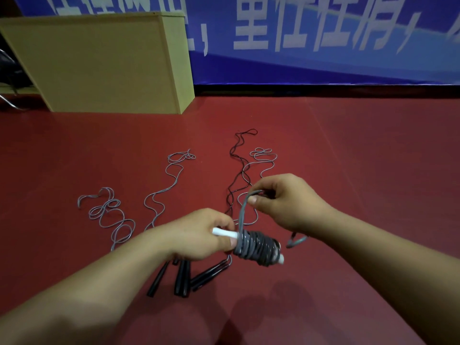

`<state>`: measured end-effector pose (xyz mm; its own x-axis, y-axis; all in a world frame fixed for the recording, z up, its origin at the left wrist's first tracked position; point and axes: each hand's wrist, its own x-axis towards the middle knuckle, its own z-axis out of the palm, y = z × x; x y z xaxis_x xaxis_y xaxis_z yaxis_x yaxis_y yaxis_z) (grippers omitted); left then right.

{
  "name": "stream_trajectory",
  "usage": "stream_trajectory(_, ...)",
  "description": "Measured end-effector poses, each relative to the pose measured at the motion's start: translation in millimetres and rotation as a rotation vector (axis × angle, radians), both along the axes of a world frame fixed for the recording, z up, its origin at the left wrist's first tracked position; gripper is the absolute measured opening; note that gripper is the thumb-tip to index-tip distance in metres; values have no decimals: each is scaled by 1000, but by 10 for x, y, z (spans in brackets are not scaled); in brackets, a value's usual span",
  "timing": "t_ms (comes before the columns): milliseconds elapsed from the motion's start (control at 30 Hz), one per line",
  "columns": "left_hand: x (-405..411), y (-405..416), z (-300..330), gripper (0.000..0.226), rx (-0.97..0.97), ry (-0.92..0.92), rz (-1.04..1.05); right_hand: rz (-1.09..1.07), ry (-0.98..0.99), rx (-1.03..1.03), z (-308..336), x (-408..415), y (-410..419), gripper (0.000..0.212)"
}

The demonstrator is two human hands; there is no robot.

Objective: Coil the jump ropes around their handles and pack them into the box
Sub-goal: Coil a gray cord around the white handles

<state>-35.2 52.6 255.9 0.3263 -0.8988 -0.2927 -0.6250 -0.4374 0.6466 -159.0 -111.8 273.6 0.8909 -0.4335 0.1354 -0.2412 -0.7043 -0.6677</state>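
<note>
grey jump rope lies coiled on white handles, long axis running left-right; left hand grips the handle end, right hand pinches the loose tail just above the coil.

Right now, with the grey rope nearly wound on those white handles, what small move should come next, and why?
Probably another turn: the right hand pinches a short loop of grey rope above the coil, while the left hand grips the white handles. Carrying that loop around the coil would likely use up the slack.
</note>
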Motion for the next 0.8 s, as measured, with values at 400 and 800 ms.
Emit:
stream_trajectory(400,-83,14,124,5,-38,264,-117,-6,-8,174,-22,-24,-339,14)
stream_trajectory(800,-109,-4,419,26,-352,948,153,156,-73,194,16,-55,-282,31)
